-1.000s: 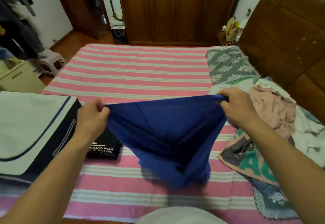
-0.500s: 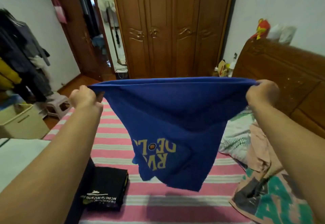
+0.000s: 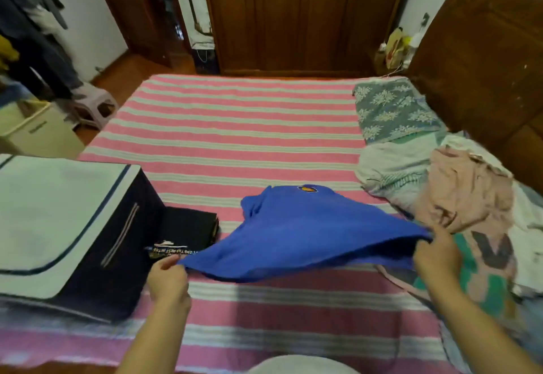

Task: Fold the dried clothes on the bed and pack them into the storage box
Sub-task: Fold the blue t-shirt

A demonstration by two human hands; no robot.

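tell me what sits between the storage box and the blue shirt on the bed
A folded black garment with white print lies on the striped sheet, right beside the storage box; the blue shirt edge overlaps its near corner. The head view shows this.

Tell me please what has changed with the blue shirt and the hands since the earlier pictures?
The blue shirt, held up in the air half a second ago, has come down: its far end now lies on the striped bed, the near edge still lifted. The left hand and the right hand still pinch its corners, now low. The storage box, the folded black garment and the clothes pile stayed put.
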